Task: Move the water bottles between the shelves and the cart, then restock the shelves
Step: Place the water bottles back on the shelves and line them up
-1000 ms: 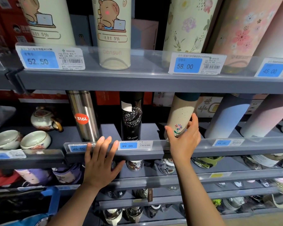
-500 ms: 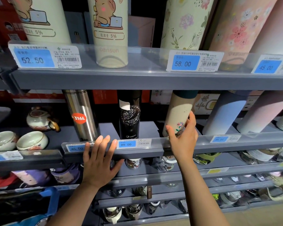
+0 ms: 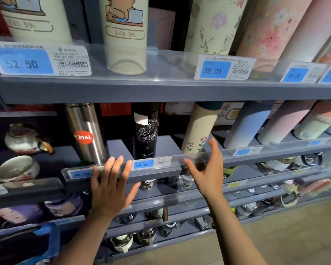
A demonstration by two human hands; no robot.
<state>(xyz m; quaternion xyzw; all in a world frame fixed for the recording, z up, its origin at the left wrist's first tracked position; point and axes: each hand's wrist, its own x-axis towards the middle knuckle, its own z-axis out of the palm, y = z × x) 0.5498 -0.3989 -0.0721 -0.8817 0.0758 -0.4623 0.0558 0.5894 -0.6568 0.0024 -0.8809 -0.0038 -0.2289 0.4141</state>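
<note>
Middle shelf: one steel flask (image 3: 85, 133), one black bottle (image 3: 145, 132), one cream flowered bottle (image 3: 198, 129); two hands.

Right hand (image 3: 206, 174) off cream bottle (image 3: 199, 129).

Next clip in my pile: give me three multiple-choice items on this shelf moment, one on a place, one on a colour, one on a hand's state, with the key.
1. The black bottle stands where?
A. Between the steel flask and the cream flowered bottle
B. On the top shelf
C. In a cart

2. The 316L sticker is?
A. Blue
B. Red
C. Green

3. The right hand is?
A. Gripping a bottle
B. Fisted
C. Open, holding nothing

Key: A, it has one at each side; B, red oval on steel; C, fingers spread before the shelf rail.
</note>
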